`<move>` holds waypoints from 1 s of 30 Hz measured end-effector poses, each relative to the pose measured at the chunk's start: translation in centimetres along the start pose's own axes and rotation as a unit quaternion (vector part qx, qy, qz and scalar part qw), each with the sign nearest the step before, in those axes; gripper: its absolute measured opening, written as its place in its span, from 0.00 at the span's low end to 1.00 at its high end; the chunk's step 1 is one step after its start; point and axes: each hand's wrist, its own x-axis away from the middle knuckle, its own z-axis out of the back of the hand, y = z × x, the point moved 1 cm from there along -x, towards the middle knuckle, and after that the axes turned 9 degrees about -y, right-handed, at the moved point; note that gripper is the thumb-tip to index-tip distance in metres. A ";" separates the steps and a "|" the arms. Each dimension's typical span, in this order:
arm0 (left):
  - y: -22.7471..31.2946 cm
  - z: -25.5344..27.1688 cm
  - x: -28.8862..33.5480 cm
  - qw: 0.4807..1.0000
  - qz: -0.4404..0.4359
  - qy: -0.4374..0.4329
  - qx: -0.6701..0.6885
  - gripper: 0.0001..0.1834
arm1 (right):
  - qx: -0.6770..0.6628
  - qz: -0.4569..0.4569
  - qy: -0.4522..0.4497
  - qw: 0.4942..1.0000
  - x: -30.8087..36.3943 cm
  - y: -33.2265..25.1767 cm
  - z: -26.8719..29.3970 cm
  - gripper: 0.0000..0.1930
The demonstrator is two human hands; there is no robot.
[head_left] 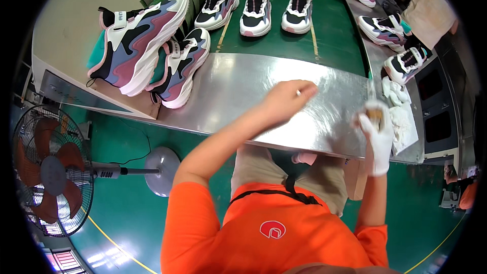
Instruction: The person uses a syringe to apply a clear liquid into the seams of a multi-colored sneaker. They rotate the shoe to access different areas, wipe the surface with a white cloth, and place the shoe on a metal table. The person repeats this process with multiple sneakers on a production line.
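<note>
Brownish object (375, 115), its shape blurred, sits in our curled, white-gloved right hand (379, 133) above the shiny metal table (223, 86). Our bare left hand (290, 100) curls loosely; we cannot tell if it grips anything. Chunky-soled sneakers (255, 14) stand on a smooth green surface (281, 45).

I get a bright feed, white glare pooled on the metal table (228, 89). Right hand (380, 134) smeared by blur; edges bow toward a black fisheye rim.
</note>
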 end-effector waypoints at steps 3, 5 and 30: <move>-5.9 5.1 -2.3 0.975 -0.043 0.096 -0.195 0.18 | 0.116 0.054 0.004 0.992 -8.8 1.0 -4.2 0.22; -7.6 6.4 -3.6 0.976 -0.041 0.139 -0.165 0.16 | 0.312 0.142 0.069 0.937 -15.0 2.5 -7.1 0.29; -8.2 5.5 -4.3 0.971 -0.125 0.155 -0.131 0.07 | 0.415 0.106 0.088 0.899 -29.4 9.2 -1.7 0.26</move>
